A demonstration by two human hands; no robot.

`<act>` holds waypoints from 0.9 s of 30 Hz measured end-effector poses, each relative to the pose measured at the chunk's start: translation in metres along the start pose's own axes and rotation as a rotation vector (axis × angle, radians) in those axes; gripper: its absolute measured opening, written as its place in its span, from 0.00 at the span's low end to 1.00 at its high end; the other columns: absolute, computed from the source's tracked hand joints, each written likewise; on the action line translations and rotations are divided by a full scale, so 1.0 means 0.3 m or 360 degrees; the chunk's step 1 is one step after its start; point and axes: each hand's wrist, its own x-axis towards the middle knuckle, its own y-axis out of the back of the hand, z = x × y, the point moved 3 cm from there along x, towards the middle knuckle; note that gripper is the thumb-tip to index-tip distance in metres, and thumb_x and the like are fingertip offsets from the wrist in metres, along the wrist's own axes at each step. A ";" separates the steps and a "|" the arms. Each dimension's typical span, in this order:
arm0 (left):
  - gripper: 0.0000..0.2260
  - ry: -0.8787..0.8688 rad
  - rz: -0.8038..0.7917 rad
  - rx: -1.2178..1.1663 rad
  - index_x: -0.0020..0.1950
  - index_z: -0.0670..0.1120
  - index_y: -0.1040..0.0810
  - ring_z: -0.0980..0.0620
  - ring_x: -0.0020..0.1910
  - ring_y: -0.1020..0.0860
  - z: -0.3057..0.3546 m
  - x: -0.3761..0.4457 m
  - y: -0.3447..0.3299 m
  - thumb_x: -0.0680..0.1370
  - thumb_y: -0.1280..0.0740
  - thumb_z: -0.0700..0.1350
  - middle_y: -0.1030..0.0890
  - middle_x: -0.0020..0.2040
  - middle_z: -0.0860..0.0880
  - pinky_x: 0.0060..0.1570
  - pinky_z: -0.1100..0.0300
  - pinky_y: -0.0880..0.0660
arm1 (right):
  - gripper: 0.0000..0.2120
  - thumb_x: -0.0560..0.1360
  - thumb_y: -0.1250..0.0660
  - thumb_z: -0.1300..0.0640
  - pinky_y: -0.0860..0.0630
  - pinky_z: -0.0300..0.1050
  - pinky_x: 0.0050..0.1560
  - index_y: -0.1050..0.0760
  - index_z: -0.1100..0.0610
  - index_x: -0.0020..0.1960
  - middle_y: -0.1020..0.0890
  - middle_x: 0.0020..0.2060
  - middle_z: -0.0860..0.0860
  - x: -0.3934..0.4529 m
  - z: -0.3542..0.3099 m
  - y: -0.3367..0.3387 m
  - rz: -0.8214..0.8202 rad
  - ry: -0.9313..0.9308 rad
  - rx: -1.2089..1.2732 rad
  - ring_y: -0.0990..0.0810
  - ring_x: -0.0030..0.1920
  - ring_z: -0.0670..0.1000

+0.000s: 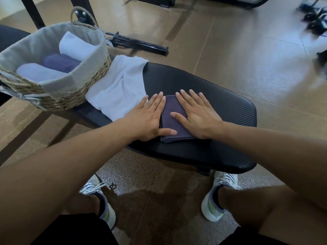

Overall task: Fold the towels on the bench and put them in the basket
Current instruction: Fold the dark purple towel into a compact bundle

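Note:
A small dark purple towel (174, 121), folded into a rectangle, lies on the black padded bench (221, 110). My left hand (150, 117) presses flat on its left edge, fingers straight. My right hand (196, 115) lies flat on its right half. Left of them an unfolded white towel (120, 85) sprawls over the bench, its near corner under my left hand. At the bench's left end stands a woven basket (77, 89) with a grey liner; inside it are two white rolled towels (77, 45) and a purple one (60, 62).
Black gym equipment bars (138, 44) lie on the tan floor behind the bench. A black frame leg (33, 13) rises at the top left. More dark gear sits blurred at the top right (316, 20). My shoes (219, 195) stand on the floor below the bench.

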 end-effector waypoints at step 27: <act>0.22 0.0087 0.0040 -0.0659 0.31 0.49 0.16 0.55 0.34 0.22 0.032 -0.072 0.132 0.78 0.33 0.63 0.21 0.28 0.55 0.39 0.57 0.26 | 0.22 0.63 0.21 0.35 0.27 0.43 0.41 0.19 0.51 0.45 0.16 0.42 0.46 -0.112 0.170 0.178 -0.0647 -0.0429 0.0540 0.19 0.46 0.48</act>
